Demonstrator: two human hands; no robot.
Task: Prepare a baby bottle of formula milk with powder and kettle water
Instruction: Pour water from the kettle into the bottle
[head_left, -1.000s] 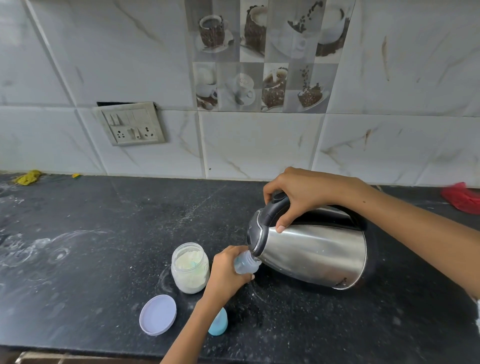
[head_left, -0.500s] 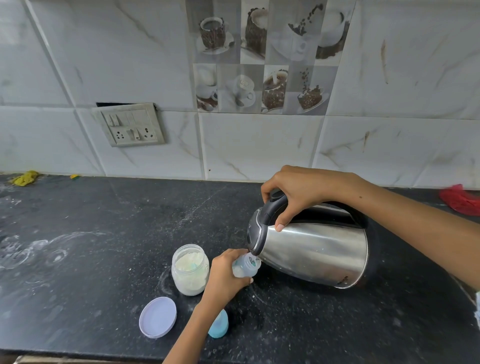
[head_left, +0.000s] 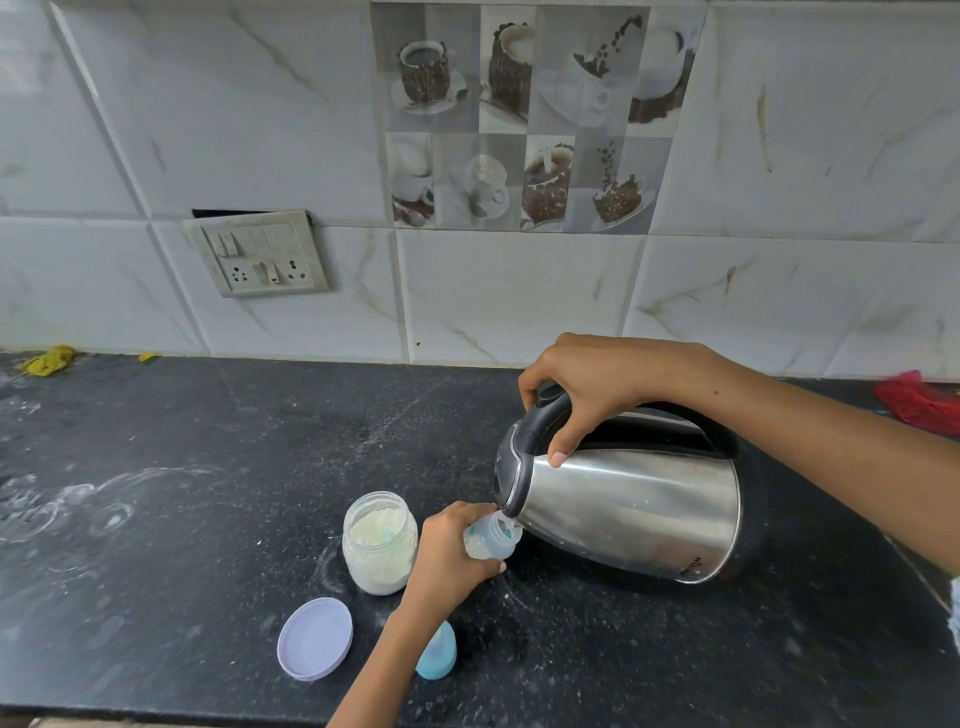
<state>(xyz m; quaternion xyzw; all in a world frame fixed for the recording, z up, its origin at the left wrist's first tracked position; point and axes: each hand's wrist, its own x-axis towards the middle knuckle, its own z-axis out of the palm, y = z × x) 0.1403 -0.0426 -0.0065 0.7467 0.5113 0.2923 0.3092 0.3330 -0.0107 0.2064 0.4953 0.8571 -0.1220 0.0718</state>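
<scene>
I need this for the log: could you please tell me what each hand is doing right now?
Left hand: fingers curled round the baby bottle, holding it at the kettle's spout.
Right hand: fingers curled round the handle of the tilted kettle.

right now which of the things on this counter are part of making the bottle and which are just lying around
In use:
- kettle, tipped by the right hand
- baby bottle, held by the left hand
- open powder jar
- jar lid
- blue bottle cap

Lying about:
- yellow scrap at far left
- red cloth at far right
- switch panel on the wall
</scene>
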